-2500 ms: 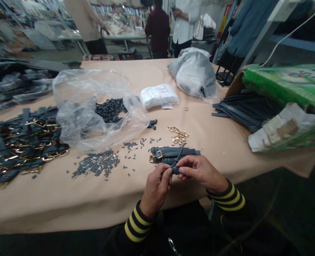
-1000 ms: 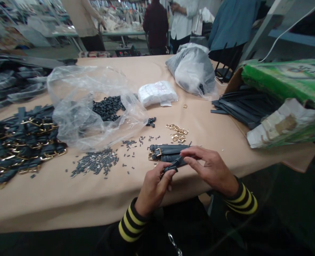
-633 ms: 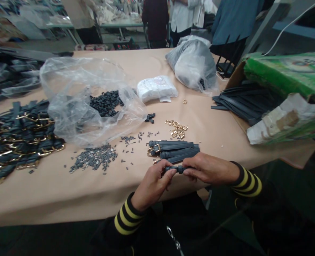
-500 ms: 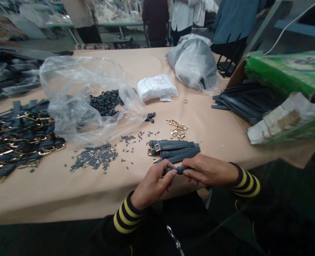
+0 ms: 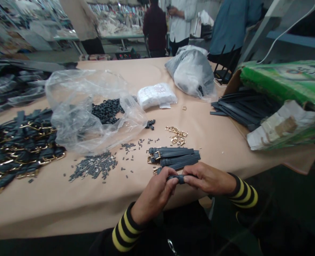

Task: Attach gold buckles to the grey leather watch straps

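Between my two hands, above the table's front edge, is a dark grey strap with a loop around it. My left hand pinches its left end with thumb and fingers. On the right end, my right hand is closed the same way. Fingers hide much of the strap, including any buckle on it. Just behind my hands lies a stack of grey buckled straps, gold buckles to the left. Loose gold buckles lie beyond the stack.
Small grey pieces are scattered left of the stack. A clear plastic bag surrounds dark loops. Finished-looking buckled straps pile at far left. A white packet, a filled bag and a green box of strips stand farther back.
The whole view has shifted, so the table sits lower in the picture. My left hand's fingers have moved slightly along the strap toward the loop; both hands still hold it.
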Motion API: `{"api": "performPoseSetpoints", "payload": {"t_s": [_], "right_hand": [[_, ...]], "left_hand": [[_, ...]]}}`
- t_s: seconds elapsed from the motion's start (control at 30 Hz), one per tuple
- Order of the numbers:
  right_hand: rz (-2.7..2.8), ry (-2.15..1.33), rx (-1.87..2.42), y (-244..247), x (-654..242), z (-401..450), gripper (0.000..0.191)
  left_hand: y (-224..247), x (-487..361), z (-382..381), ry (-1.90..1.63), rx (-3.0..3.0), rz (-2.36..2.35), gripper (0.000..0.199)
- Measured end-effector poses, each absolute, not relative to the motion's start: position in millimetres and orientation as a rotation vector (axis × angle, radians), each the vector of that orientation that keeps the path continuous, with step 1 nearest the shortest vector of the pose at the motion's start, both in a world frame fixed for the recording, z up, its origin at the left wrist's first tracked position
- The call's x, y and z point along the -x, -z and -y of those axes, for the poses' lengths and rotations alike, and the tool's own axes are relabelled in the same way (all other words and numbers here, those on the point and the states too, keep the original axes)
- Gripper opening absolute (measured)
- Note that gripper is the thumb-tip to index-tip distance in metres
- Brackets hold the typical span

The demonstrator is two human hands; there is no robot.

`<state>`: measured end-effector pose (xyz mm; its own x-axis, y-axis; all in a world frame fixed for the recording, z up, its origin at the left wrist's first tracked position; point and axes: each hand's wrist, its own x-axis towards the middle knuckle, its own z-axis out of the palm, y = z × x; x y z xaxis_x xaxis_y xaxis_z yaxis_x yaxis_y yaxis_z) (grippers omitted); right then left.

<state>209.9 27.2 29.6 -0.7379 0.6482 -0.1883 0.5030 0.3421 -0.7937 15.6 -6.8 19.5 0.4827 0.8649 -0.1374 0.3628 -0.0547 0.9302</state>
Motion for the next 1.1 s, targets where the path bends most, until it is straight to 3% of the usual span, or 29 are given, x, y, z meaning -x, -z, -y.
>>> {"api": "performPoseSetpoints", "payload": {"t_s": [0.4, 0.53, 0.63, 0.73, 0.8, 0.93, 1.0, 1.1], "right_hand": [[2.322, -1.572, 1.016, -17.0, -208.3, -24.3, 0.018], [2.385, -1.229, 1.062, -11.5, -202.1, -37.3, 0.016], [2.347, -0.787, 1.190, -2.4, -193.5, -58.8, 0.015], [2.365, -0.484, 1.252, 11.9, -184.7, -75.5, 0.017], [2.451, -0.414, 1.217, 21.1, -181.6, -77.9, 0.024], [2.593, -0.374, 1.152, 26.7, -182.7, -68.3, 0.075], [2.634, -0.376, 1.199, 21.2, -182.3, -64.6, 0.074], [2.726, -0.501, 1.308, 8.3, -173.8, -66.5, 0.050]], "left_hand": [[-9.7, -22.3, 4.0, -0.557, -1.865, -1.033, 0.013], [1.0, -19.7, -10.3, -0.631, -1.990, -1.152, 0.025], [5.4, -12.8, -21.5, -0.946, -2.040, -1.458, 0.034], [4.2, -5.6, -16.3, -1.217, -1.765, -1.727, 0.025], [4.9, -5.2, -3.0, -1.117, -1.459, -1.662, 0.020], [15.2, -15.4, 22.8, -0.796, -0.961, -1.256, 0.028], [20.8, -20.2, 26.0, -0.803, -0.765, -1.193, 0.038], [24.4, -21.3, 20.8, -0.889, -0.578, -1.153, 0.050]]}}
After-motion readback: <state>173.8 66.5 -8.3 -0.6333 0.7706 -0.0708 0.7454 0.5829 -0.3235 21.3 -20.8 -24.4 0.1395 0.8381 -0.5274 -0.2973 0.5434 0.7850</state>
